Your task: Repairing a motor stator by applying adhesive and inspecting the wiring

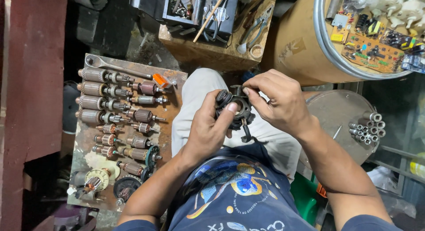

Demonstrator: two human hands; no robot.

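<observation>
Over my lap I hold a small black motor part (236, 109), ring-shaped with metal tabs sticking out. My left hand (208, 127) grips it from below, thumb pressed on its front face. My right hand (276, 102) pinches its upper edge with thumb and fingertips. A thin dark piece hangs from the part's underside. I sit in light trousers and a dark blue printed shirt.
A rusty metal plate (170, 91) on the left carries several motor armatures (95, 88) and a wrench (115, 66). Ahead, a wooden block (208, 49) holds a black tool tray (201, 9) and pliers (256, 27). At right, a drum holds circuit boards (372, 47); a round lid (332, 116) bears several metal sleeves (367, 127).
</observation>
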